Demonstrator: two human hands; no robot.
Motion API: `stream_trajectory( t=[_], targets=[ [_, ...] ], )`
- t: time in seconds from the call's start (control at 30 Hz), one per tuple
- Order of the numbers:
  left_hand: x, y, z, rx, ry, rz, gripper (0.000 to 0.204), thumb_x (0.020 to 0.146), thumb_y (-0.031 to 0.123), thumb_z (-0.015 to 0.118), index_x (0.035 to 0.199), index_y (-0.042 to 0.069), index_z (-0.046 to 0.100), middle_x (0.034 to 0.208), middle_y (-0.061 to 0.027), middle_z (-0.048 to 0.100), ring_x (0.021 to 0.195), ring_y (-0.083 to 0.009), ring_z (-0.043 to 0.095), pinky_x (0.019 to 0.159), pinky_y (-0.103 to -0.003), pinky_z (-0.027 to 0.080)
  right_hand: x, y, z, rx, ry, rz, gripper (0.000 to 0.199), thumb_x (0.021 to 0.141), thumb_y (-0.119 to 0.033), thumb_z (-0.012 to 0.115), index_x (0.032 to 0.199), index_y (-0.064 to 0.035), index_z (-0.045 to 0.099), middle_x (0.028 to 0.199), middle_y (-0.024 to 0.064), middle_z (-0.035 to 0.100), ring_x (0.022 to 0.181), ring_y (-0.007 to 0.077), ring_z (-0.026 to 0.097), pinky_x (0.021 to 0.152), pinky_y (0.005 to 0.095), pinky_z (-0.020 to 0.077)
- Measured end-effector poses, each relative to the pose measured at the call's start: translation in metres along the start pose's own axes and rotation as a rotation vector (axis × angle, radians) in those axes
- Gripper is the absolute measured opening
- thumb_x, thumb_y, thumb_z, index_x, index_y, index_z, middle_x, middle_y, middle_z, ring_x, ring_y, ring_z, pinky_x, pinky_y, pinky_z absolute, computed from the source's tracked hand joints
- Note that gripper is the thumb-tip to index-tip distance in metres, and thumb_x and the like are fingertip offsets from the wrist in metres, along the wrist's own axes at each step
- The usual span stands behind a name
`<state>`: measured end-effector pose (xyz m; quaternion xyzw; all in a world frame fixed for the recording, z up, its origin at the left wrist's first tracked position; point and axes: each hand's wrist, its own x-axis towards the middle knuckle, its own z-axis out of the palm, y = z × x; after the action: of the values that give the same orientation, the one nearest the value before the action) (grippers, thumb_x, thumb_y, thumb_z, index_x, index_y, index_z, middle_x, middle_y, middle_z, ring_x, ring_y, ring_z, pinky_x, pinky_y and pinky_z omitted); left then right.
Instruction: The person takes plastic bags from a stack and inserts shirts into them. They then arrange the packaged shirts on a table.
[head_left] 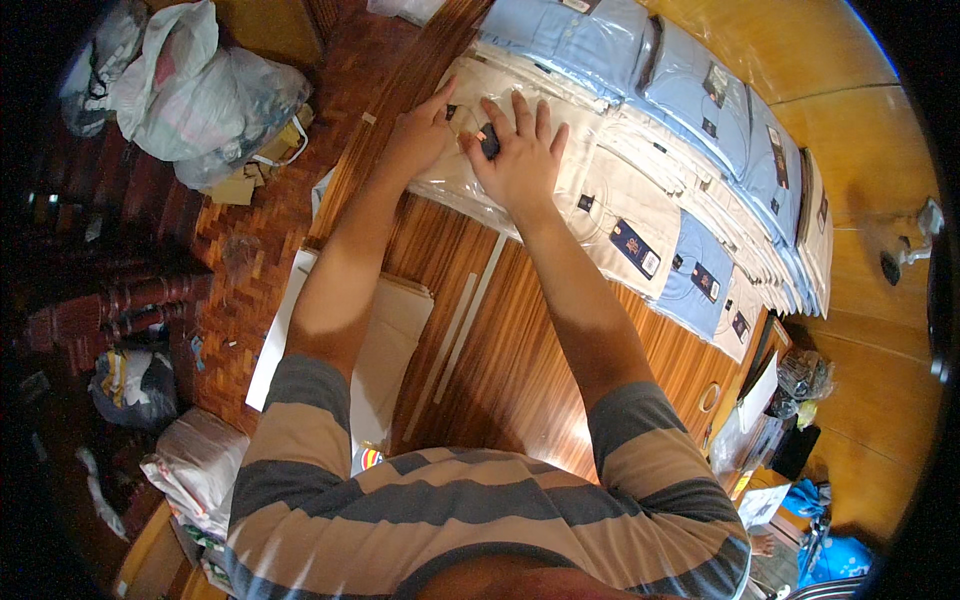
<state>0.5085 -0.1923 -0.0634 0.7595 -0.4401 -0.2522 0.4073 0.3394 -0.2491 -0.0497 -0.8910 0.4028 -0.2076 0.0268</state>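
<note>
A folded cream shirt [452, 178] in a clear plastic bag lies on the far left part of the wooden table [510, 340]. My right hand [520, 165] rests flat on it with fingers spread, partly covering a dark tag at the collar. At the bag's left edge is my left hand [422, 135], its index finger stretched along the plastic and its other fingers partly hidden. Neither hand grips anything that I can see. Right beside this shirt lie another cream shirt [610, 222] with a dark hang tag and a folded blue shirt [690, 262].
Bagged blue shirts [690, 75] and stacked cream shirts line the table's far side. Brown cardboard [390, 335] lies by my left arm, and a tape roll [710, 397] near the right edge. Stuffed plastic bags [185, 90] stand on the parquet floor [270, 225] at left.
</note>
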Motion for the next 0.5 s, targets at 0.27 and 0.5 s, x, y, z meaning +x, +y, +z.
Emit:
stream_trajectory(
  t=[0.27,0.5],
  targets=[
    [-0.001,0.058,-0.008,0.595,0.033,0.332,0.046,0.096,0.025,0.057,0.14,0.013,0.061,0.13,-0.0198,0.066,0.114,-0.0423,0.063,0.105,-0.049,0.047,-0.002,0.006,0.003,-0.045,-0.041,0.013,0.063,0.092,-0.054,0.055,0.15,-0.0298,0.051,0.162,0.0127,0.039,0.153,0.0438,0.025,0.12,0.0691,0.0122],
    [0.006,0.016,0.045,0.453,0.182,0.573,0.044,0.102,0.033,0.046,0.144,0.03,0.057,0.156,0.0008,0.049,0.149,-0.0333,0.035,0.114,-0.077,0.017,0.007,0.036,0.003,0.148,-0.249,-0.042,0.061,0.095,-0.049,0.056,0.148,-0.0188,0.052,0.168,0.013,0.026,0.156,0.0434,0.013,0.123,0.0659,0.005]
  ],
)
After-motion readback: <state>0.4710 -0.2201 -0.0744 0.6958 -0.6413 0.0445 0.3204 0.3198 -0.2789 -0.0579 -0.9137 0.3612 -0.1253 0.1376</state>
